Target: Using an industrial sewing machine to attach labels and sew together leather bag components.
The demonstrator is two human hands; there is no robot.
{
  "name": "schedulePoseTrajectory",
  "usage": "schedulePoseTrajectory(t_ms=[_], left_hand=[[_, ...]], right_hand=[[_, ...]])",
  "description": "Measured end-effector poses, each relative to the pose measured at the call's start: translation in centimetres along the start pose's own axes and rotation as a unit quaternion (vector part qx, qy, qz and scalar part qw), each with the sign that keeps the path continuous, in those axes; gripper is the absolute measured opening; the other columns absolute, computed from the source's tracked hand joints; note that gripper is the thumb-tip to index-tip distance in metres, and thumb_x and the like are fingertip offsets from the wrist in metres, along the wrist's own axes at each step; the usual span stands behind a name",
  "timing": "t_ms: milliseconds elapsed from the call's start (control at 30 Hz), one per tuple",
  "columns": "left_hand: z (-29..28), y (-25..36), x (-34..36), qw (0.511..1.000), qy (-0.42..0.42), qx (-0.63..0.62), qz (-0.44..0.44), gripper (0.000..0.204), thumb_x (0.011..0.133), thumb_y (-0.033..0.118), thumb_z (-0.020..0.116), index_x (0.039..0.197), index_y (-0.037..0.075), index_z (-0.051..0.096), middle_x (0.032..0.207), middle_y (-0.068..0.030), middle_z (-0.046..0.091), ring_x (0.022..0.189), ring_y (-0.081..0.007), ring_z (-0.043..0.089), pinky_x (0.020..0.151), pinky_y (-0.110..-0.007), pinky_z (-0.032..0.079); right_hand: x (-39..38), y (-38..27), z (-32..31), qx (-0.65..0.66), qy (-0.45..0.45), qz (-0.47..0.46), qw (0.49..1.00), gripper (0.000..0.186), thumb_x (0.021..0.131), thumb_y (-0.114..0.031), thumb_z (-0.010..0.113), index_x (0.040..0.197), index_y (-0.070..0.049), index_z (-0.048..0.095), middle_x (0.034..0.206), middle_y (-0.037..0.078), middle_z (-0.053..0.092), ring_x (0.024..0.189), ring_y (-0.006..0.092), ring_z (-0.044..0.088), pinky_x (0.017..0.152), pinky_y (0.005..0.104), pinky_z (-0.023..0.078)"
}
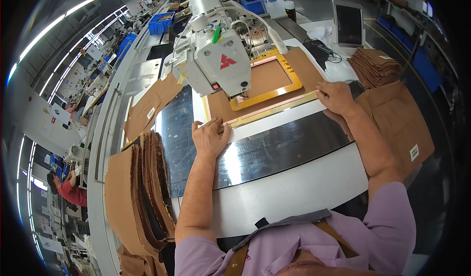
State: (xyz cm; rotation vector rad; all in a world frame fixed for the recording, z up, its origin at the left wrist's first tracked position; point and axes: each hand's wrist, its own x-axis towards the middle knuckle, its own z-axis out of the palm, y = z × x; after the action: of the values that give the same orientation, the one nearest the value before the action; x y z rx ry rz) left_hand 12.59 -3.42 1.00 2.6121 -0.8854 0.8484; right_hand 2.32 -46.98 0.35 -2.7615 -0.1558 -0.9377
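Note:
A brown fabric panel [299, 72] lies under the head of a white sewing machine [216, 55]. Along its near edge runs a pale yellow and pink template strip [274, 110]. A yellow rectangular clamp frame [267, 99] presses on the panel beside the needle area. My left hand [211, 136] grips the strip's near left end, fingers bent over it. At the near right corner, my right hand [337, 98] holds the strip with curled fingers. What lies under my fingertips is hidden. Both forearms reach over a shiny metal plate [265, 153].
Stacked brown fabric pieces [122, 197] hang at the left edge. Another brown panel [152, 104] lies left of the machine. At right are a folded pile [375, 65] and a large brown piece [397, 124]. A dark screen [348, 23] stands behind, with cables nearby.

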Motion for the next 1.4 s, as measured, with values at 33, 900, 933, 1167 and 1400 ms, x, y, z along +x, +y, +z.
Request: schedulePoseTrajectory(t_ms=[33,900,933,1167,1400], left_hand=[[0.0,-0.1,0.0,1.0,-0.002,0.001,-0.001,0.031,0.087,0.033,0.068,0.095,0.005,0.079,0.099,-0.0108,0.079,0.087,-0.0184,0.075,0.094,-0.039,0.044],[1.8,-1.4,-0.7,0.998,0.03,0.032,0.049,0.042,0.09,0.023,0.069,0.054,0.009,0.052,0.054,-0.0073,0.059,0.05,-0.0304,0.056,0.059,-0.042,0.04],[1.8,-1.5,-0.8,0.998,0.028,0.032,0.048,0.042,0.09,0.023,0.069,0.054,0.009,0.052,0.054,-0.0073,0.059,0.05,-0.0304,0.056,0.059,-0.042,0.04],[1.5,-1.0,-0.2,1.0,0.006,0.0,0.026,0.043,0.092,0.031,0.066,0.059,0.006,0.057,0.058,-0.0145,0.06,0.055,-0.0375,0.06,0.056,-0.048,0.046],[1.6,-1.2,-0.5,1.0,-0.017,0.004,-0.009,0.036,0.092,0.023,0.067,0.061,0.007,0.056,0.063,-0.0117,0.063,0.058,-0.0346,0.059,0.061,-0.046,0.044]], right_hand=[[0.0,-0.1,0.0,-0.002,0.002,-0.002,1.0,0.02,0.088,-0.021,0.07,0.098,-0.006,0.079,0.1,0.013,0.077,0.1,0.0277,0.074,0.086,0.0394,0.059],[0.5,4.4,-0.2,-0.002,0.112,0.142,0.983,0.017,0.086,-0.027,0.074,0.092,-0.011,0.073,0.092,0.007,0.066,0.093,0.0292,0.068,0.079,0.0448,0.053],[0.8,5.7,-0.6,-0.015,0.103,0.174,0.979,0.019,0.086,-0.027,0.074,0.093,-0.01,0.073,0.095,0.009,0.067,0.093,0.0306,0.068,0.08,0.045,0.053],[3.0,14.0,-2.4,-0.112,-0.043,0.262,0.958,0.031,0.083,-0.029,0.079,0.097,-0.003,0.074,0.101,0.018,0.073,0.097,0.0368,0.071,0.083,0.0466,0.055],[3.2,12.2,-2.9,-0.103,0.003,0.222,0.97,0.037,0.079,-0.033,0.082,0.104,-0.006,0.075,0.097,0.016,0.073,0.096,0.0358,0.071,0.084,0.046,0.056]])
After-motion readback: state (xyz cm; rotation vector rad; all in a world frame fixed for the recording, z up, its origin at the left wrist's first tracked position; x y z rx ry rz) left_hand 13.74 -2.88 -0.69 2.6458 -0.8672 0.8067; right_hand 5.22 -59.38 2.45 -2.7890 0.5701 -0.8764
